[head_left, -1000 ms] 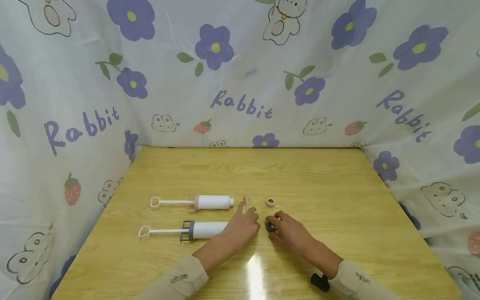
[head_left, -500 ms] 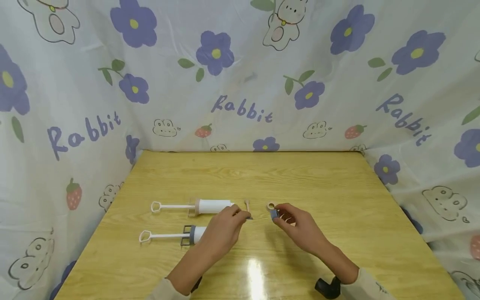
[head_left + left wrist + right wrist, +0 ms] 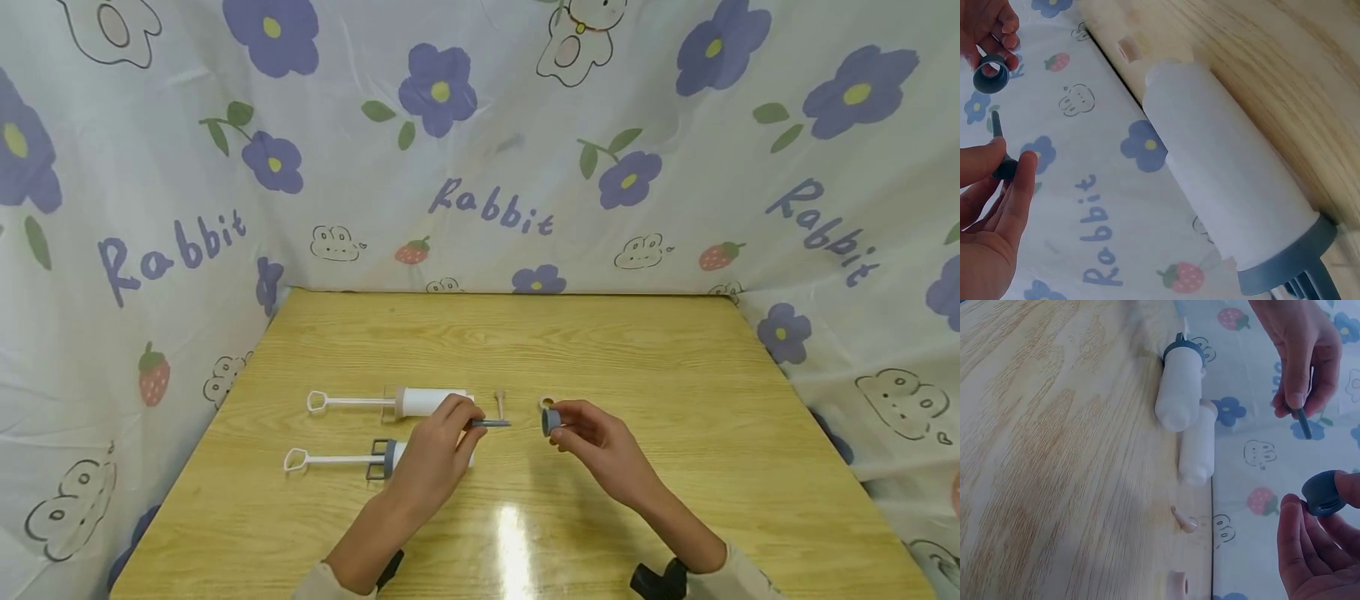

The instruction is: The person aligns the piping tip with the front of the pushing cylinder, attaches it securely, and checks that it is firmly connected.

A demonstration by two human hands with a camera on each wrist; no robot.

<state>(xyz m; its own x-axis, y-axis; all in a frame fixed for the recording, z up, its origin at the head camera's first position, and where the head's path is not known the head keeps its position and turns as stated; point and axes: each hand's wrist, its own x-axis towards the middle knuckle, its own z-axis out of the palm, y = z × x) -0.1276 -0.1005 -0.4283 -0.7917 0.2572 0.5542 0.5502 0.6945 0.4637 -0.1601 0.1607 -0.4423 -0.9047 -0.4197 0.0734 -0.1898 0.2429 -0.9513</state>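
My left hand (image 3: 427, 458) pinches a slim grey nozzle (image 3: 997, 125) by its wider end between thumb and fingers, its narrow tip pointing right toward the other hand. In my right hand (image 3: 607, 454) a grey ring cap (image 3: 1321, 495) is held between thumb and fingers, its round opening turned left. A short gap separates nozzle and cap, both raised over the table. Below my left hand lies a white press tube with a grey collar (image 3: 389, 458), partly hidden by that hand. Behind it lies a similar tube with a beige collar (image 3: 399, 402).
A beige nozzle (image 3: 500, 404) and a beige ring cap (image 3: 547, 401) lie on the wooden table (image 3: 637, 350) behind the hands. White plungers with loop handles (image 3: 297, 459) extend left from the tubes. A patterned curtain (image 3: 495, 125) surrounds the table's back and sides.
Both hands have risen from the table. The left now shows the grey nozzle in its fingers; the right has lifted the grey ring cap and turned its opening leftward.
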